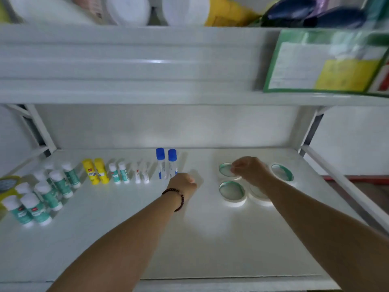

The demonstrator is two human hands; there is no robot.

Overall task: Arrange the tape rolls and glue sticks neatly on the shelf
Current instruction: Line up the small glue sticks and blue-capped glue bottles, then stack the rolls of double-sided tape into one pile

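Note:
On the white shelf glue sticks stand in a row: a yellow pair, a teal-labelled pair, a small white pair and two tall blue-capped tubes. Several more teal-labelled sticks cluster at the left. White tape rolls lie flat at the right: back left, front left, back right, and one partly under my right wrist. My right hand pinches the back-left roll's rim. My left hand, fingers curled, is at the base of the right blue-capped tube; its grasp is hidden.
A yellow roll sits at the far left edge. The shelf above hangs low and carries white, yellow and dark containers. A green-framed sign hangs on its right front. Slanted shelf posts flank both sides.

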